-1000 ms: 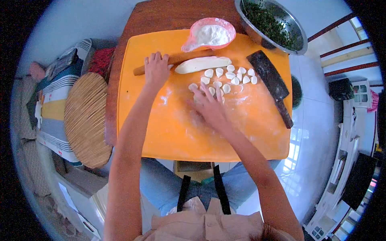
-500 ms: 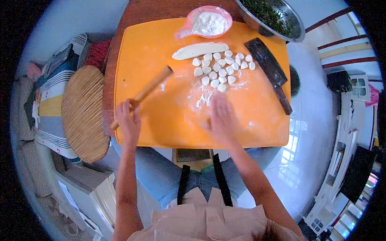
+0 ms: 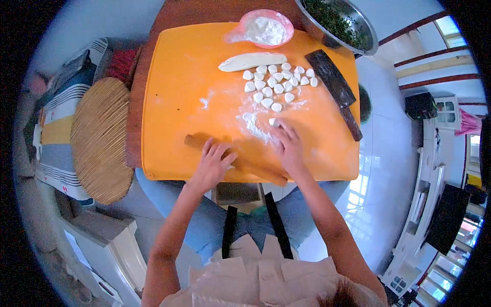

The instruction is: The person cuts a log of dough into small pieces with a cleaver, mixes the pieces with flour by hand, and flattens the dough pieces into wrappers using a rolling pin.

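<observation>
Left of floury board [image 3: 174, 115], mat [image 3: 99, 140]; right, tiles [image 3: 386, 148]. Left hand [image 3: 212, 166] curls round pin [image 3: 260, 172]; right hand [image 3: 290, 152] at dough bit [image 3: 274, 122], pinch unclear.

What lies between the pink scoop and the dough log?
Nothing: the head view shows a bare strip of orange board between the pink scoop and the dough log.

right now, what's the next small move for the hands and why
Probably slide the dough piece onto the loose flour with the right hand, which seems to touch it: the flour lies just beside that piece, and the left hand is over the rolling pin.
</observation>
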The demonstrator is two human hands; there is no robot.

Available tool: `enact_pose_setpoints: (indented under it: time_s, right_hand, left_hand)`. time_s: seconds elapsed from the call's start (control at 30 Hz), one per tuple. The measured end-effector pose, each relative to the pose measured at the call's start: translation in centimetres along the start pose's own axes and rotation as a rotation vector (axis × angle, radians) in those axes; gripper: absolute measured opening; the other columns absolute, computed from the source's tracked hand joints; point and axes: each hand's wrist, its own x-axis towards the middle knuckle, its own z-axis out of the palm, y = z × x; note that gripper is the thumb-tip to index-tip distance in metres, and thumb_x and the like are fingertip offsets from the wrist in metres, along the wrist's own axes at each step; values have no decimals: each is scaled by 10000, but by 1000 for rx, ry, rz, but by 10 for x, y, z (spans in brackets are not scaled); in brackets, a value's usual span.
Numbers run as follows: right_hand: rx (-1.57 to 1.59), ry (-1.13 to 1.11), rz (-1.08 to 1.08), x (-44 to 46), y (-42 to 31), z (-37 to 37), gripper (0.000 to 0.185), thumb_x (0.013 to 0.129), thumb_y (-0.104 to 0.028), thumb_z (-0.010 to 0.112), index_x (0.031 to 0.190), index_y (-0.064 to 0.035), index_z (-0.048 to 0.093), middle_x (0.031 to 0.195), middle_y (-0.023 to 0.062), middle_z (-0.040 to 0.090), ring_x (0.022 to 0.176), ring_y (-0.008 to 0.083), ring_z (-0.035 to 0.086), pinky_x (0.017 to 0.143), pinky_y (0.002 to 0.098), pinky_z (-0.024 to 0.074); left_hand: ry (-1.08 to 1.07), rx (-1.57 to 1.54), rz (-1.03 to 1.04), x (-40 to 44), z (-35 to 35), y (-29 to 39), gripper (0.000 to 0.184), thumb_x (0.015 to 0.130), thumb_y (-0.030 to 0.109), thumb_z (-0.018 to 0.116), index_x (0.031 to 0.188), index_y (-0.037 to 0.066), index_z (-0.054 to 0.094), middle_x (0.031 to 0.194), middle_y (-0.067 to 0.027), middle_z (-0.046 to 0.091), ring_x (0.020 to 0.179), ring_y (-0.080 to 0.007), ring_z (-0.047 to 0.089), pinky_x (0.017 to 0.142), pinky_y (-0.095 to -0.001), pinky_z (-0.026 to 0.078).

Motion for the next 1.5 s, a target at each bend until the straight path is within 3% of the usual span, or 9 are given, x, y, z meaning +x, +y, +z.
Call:
enact_pose_setpoints:
  time_s: [0.23, 0.33, 0.53, 0.63, 0.73, 0.93, 1.17, 1.27, 1.5]
  right_hand:
    - [714, 40, 448, 19, 3, 21, 328, 770, -27, 628, 1091, -69, 578, 899, 114, 598, 725, 207, 591, 659, 288, 483]
    - [342, -311, 519, 22, -5, 2, 341, 752, -23, 638, 1085, -80, 592, 906, 108, 587, 770, 214, 596, 688, 295, 492]
    - [5, -62, -62, 21, -22, -8, 337, 726, -12, 636, 1048, -113, 628, 1010, 77, 563, 839, 224, 597, 730, 323, 506]
    - [-16, -186, -142, 26, -17, -2, 356, 700, -23, 668, 1042, -115, 627, 1012, 66, 561, 857, 225, 589, 743, 335, 503]
    - [174, -377, 154, 27, -16, -4, 361, 712, -82, 670, 1065, -98, 597, 1020, 69, 562, 968, 271, 550, 834, 363, 477]
    - [26, -258, -74, 31, -19, -10, 390, 730, -169, 680, 1091, -51, 592, 1089, 81, 561, 1052, 292, 514, 891, 374, 446]
    - [-180, -328, -178, 49, -38, 42, 669, 835, -217, 534, 1416, -91, 226, 1490, 142, 149, 1381, 315, 114, 1080, 547, 81]
    - [-172, -282, -147, 49, -42, 39, 638, 843, -200, 525, 1414, -110, 254, 1492, 142, 141, 1384, 319, 90, 1075, 562, 64]
    - [380, -185, 261, 46, -19, 3, 248, 791, -124, 580, 1028, -53, 591, 1030, 158, 596, 1026, 300, 547, 855, 408, 428]
  left_hand:
    - [34, -120, -56, 20, -11, 6, 377, 715, 210, 684, 1061, 123, 560, 1131, -94, 502, 1095, -292, 469, 997, -485, 312]
    - [104, -132, -69, 14, -2, 12, 408, 706, 242, 697, 1068, 120, 556, 1129, -93, 512, 1095, -290, 469, 986, -482, 318]
    - [211, -151, -96, 10, 5, 18, 455, 694, 311, 714, 1069, 113, 548, 1125, -86, 516, 1090, -283, 469, 972, -474, 318]
    - [195, -131, -101, 13, 1, 18, 467, 687, 327, 720, 1067, 117, 548, 1132, -77, 515, 1093, -278, 469, 970, -464, 317]
    - [193, -138, -105, 13, 2, 18, 475, 678, 328, 724, 1068, 121, 548, 1142, -69, 513, 1095, -271, 470, 970, -458, 316]
    - [199, -140, -108, 12, 4, 16, 506, 656, 331, 734, 1077, 125, 544, 1149, -66, 512, 1098, -267, 471, 970, -448, 316]
    - [205, -174, -136, 12, 0, 20, 615, 704, 333, 709, 1189, 63, 443, 1211, -123, 484, 1119, -296, 459, 980, -474, 296]
    - [328, -90, -232, 15, 6, 25, 560, 773, 287, 648, 1207, 21, 414, 1247, -157, 462, 1130, -310, 453, 978, -495, 290]
    - [319, -24, -453, 55, 5, 26, 484, 844, 192, 530, 1251, -24, 382, 1321, -196, 410, 1226, -345, 393, 990, -538, 262]
